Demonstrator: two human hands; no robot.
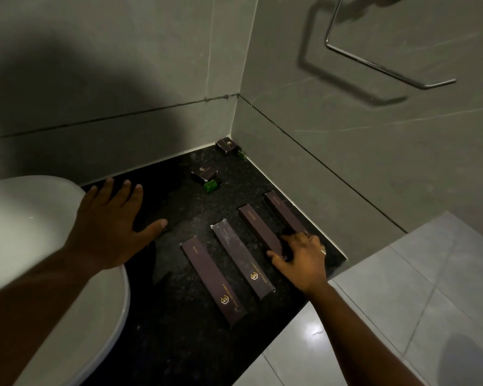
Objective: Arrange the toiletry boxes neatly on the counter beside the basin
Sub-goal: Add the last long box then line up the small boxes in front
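Several long dark-brown toiletry boxes lie side by side on the black speckled counter (179, 316). The leftmost box (214, 280) and the second box (241, 257) lie free. My right hand (300, 260) grips the near end of the third box (258, 229), fingers curled over it; the fourth box (285, 211) lies just beyond, next to the wall. My left hand (112, 221) hovers or rests flat with fingers spread by the white basin (34, 246). A small brown box (205, 174) with a green bottle (212, 185) sits farther back.
Another small box (227, 145) and a green bottle (242, 154) sit in the far corner against the grey tiled walls. A chrome towel ring (374, 51) hangs on the right wall. The counter's right edge drops to a grey tiled floor (402, 302).
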